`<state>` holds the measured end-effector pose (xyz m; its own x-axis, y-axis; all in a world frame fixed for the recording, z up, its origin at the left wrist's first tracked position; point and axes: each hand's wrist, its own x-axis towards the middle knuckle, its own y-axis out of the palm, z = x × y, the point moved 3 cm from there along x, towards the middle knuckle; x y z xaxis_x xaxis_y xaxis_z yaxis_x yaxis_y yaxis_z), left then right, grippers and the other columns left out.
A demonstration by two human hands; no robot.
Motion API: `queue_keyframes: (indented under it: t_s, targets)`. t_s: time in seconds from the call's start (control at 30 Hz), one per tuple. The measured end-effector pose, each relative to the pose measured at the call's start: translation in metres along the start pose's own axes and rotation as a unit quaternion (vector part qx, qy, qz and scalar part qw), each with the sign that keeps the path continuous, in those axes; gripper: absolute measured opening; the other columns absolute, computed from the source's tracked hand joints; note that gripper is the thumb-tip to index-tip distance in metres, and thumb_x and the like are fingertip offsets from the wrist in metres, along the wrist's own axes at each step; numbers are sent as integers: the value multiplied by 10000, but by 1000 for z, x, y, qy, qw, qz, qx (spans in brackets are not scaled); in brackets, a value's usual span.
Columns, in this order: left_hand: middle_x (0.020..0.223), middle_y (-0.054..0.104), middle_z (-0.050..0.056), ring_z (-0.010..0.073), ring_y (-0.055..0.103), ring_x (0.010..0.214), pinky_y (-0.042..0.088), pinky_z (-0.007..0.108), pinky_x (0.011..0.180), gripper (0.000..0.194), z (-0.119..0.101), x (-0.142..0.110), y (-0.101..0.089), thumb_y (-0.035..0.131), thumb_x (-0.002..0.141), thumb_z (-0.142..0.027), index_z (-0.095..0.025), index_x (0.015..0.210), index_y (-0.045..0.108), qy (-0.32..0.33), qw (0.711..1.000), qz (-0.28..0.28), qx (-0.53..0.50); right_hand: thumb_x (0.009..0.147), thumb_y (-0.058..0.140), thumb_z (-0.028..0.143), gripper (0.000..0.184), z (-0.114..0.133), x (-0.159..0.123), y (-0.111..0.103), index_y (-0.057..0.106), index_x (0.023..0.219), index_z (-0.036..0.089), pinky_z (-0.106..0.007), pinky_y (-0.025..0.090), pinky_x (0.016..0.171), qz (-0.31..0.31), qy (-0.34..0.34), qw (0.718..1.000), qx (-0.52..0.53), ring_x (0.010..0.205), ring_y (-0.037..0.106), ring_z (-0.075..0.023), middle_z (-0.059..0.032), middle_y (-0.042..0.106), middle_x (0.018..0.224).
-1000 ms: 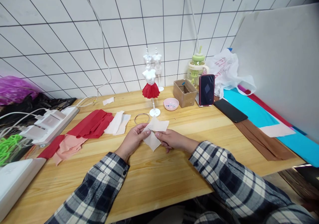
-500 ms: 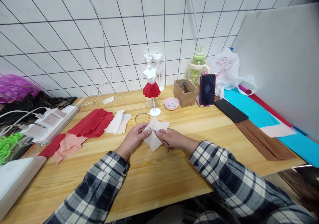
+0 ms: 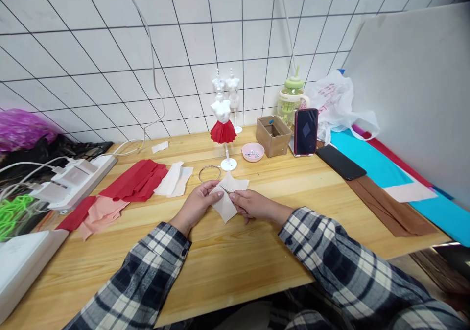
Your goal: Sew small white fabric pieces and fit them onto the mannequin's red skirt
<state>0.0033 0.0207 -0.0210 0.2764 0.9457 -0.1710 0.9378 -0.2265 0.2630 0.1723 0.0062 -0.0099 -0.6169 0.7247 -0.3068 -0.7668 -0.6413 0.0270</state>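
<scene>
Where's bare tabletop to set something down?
Bare tabletop shows between the right hand and the brown fabric, and between the left sleeve and right sleeve. It's crowded from pink bowl to white plastic bag, and around the power strip.

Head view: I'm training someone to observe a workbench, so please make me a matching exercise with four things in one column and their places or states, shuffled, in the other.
Things
1. Pale sheet
2. Red pleated skirt
3. Pink bowl
4. Black phone

Places and states
A. Lies flat beside the turquoise cloth
B. Held by the left hand
C. Contains small pale pieces
D. Worn by the front dress form

Right pairs
1-B; 2-D; 3-C; 4-A
</scene>
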Motion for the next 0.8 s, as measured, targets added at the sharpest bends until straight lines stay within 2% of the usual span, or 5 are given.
queue_keyframes:
  t_s: [0.1,0.37,0.63,0.8]
  targets:
    - [900,750,38,164,676,765,503,277,753,430,1,0,-1,840,656,-277,-162,1029,661,3,1000,-5,8,958,433,503,370,0,1,0,419,733,209,-231,478,417,0,-7,1000,-3,373,323,-60,90,372,516]
    - [915,751,45,166,677,766,505,277,745,436,0,0,0,831,669,-288,-163,1046,653,2,1000,2,10,974,403,442,340,-2,1,0,414,735,201,-218,474,416,11,-7,1000,12,352,348,-58,95,391,494]
    - [904,753,49,164,679,766,509,276,744,437,0,-1,1,837,666,-284,-158,1036,640,2,1000,17,16,950,422,499,354,-3,3,0,397,751,207,-214,471,416,24,-22,999,6,336,382,-60,102,421,484]
    - [883,754,42,151,677,736,510,259,720,425,-2,-1,1,835,667,-282,-159,1029,649,0,1000,7,-14,938,434,533,367,-3,2,-1,418,785,201,-209,479,428,24,-25,999,2,358,388,-54,100,417,512]
